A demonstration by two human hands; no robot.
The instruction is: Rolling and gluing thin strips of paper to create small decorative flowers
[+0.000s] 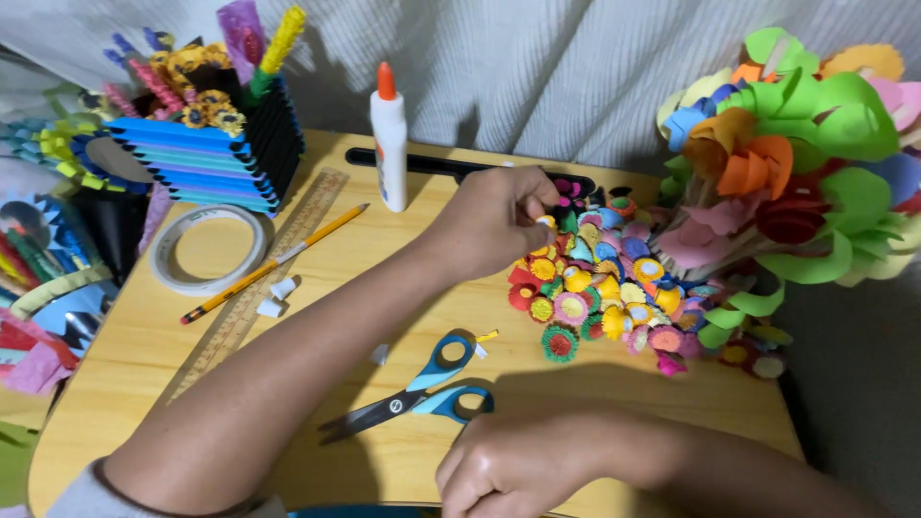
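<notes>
At the far left I see scraps of coloured paper (38, 317) spilling past the edge of a pale wooden lap table (125, 384). On its back left corner stands a blue and black paper holder (216, 158) stuffed with fuzzy stems and small paper sunflowers. Just in front of it lies a roll of clear tape (206, 249), and beside that a wooden ruler (264, 288) with a yellow pencil (278, 261) lying across it. A white glue bottle (389, 139) with an orange cap stands upright near the back edge.

Blue-handled scissors (417, 395) lie slightly parted near the front. My right hand (513, 468) rests on the table just in front of them, fingers curled loosely, gripping nothing I can make out. My left hand (494, 221) reaches across and pinches a small paper flower (545, 222) at the edge of a heap of colourful paper flowers (604, 288), right of centre.

At the right a big bouquet of paper blooms (796, 153) leans over the heap. Behind everything hangs pale striped cloth (537, 67).
</notes>
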